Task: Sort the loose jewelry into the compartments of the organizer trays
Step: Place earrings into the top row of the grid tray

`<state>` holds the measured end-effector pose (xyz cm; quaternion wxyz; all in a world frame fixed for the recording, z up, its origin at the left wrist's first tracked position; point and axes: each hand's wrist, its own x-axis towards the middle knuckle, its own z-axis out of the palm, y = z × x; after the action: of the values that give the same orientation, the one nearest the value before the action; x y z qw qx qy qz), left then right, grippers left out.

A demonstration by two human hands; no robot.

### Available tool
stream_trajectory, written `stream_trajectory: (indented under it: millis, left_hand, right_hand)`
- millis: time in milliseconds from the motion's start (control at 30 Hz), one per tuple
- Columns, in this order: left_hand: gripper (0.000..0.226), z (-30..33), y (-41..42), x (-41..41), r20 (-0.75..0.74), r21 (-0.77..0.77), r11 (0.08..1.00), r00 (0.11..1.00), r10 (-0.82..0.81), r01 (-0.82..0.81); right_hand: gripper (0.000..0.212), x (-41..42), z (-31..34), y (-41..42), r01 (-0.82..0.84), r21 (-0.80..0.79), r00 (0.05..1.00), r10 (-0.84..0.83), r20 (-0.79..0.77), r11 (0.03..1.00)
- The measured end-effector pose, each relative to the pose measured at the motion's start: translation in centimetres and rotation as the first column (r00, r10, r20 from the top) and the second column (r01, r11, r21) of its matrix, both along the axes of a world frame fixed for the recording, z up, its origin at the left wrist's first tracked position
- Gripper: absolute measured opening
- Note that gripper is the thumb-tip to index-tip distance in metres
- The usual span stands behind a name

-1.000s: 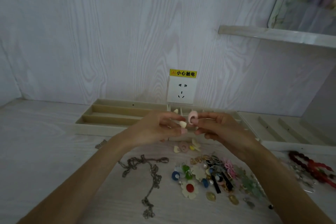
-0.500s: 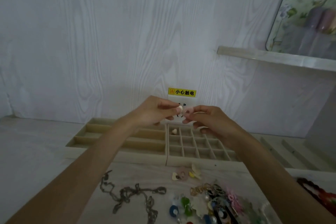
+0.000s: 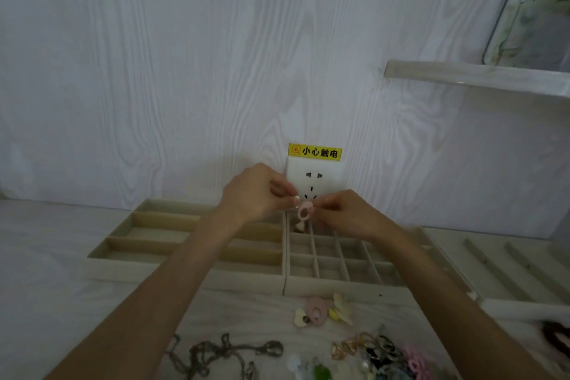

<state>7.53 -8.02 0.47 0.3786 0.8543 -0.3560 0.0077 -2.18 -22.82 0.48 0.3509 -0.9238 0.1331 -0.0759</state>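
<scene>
- I see the pale wood-grain bench (image 3: pixel 46 256) carrying two beige organizer trays: a long-slot tray (image 3: pixel 172 244) on the left and a small-grid tray (image 3: pixel 345 265) touching it on the right;
- My left hand (image 3: pixel 256 191) and right hand (image 3: pixel 348 213) meet above the grid tray's back row; both sets of fingers pinch a small pink ring-shaped earring (image 3: pixel 305 211);
- A heap of loose jewelry (image 3: pixel 370 352) waits near the bench's front edge, beside a dull metal chain (image 3: pixel 228 352);
- Risk, as I judge it: released from this height, the earring could bounce into a neighbouring cell or behind the tray.
</scene>
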Motion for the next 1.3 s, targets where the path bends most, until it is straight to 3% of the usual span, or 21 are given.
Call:
stream_trajectory:
  millis: [167, 267, 367, 633, 833, 1133, 1300]
  left_hand:
    - [0.007, -0.5, 0.3, 0.3, 0.004, 0.059, 0.996, 0.998, -0.070, 0.070]
    - [0.007, -0.7, 0.5, 0.8, -0.004, 0.087, 0.992, 0.996, -0.090, 0.090]
    - [0.007, -1.2, 0.5, 1.1, -0.024, 0.108, 0.987, 0.993, -0.114, 0.116]
    - [0.008, -1.4, 0.3, 1.3, -0.029, 0.097, 0.987, 0.991, -0.130, 0.132]
    - [0.008, -1.4, 0.2, 1.2, -0.026, 0.098, 0.988, 0.992, -0.120, 0.122]
    - [0.016, -1.3, -0.3, -0.5, 0.179, 0.213, 0.976, 0.984, 0.008, -0.046]
    - [0.018, -1.4, -0.6, -1.3, 0.301, 0.146, 0.981, 0.951, 0.077, -0.126]
  right_hand:
    - [0.027, 0.0, -0.7, 0.1, -0.015, -0.092, 0.998, 0.009, -0.061, 0.996]
    - [0.048, 0.0, -0.7, 0.0, -0.030, -0.090, 0.997, 0.024, -0.068, 0.996]
    - [0.013, 0.0, -0.7, -0.1, -0.034, -0.086, 0.999, 0.031, -0.040, 0.996]
    - [0.014, 0.5, -1.7, 0.1, 0.000, -0.224, 1.000, 0.001, 0.002, 0.975]
    - [0.035, 0.3, -1.3, 0.5, 0.000, -0.290, 1.000, 0.004, 0.016, 0.957]
    - [0.036, -0.5, -0.3, 1.3, -0.101, -0.485, 0.987, 0.026, -0.159, 0.868]
    - [0.046, -0.8, 0.1, 2.0, -0.148, -0.630, 0.980, 0.026, -0.199, 0.763]
